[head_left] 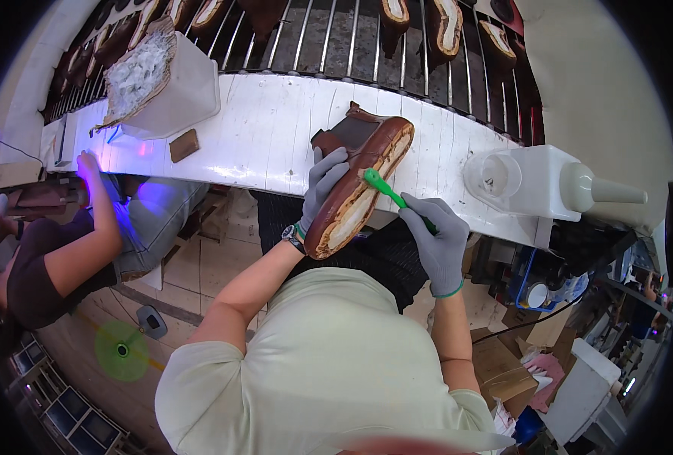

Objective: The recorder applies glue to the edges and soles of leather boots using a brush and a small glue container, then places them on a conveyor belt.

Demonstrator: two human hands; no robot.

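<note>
A brown leather boot (342, 191) is held tilted, its underside facing up, at the near edge of the white bench. That underside shows a pale middle and a rough tan border. My left hand (323, 182), in a grey glove, is closed around the boot's side. In my right hand (437, 235), also gloved, is a green-handled brush (386, 188), gripped by its handle. The brush's head meets the boot's border about midway along; its bristles are mostly hidden.
Beyond the white bench (268, 114), a metal-rod rack (329, 38) carries several boots. A white bin (188, 87) and a brown scrap (184, 145) lie left; a white nozzled bottle (541, 182) and clear cup (500, 176) stand right. Another person (56, 254) sits at left.
</note>
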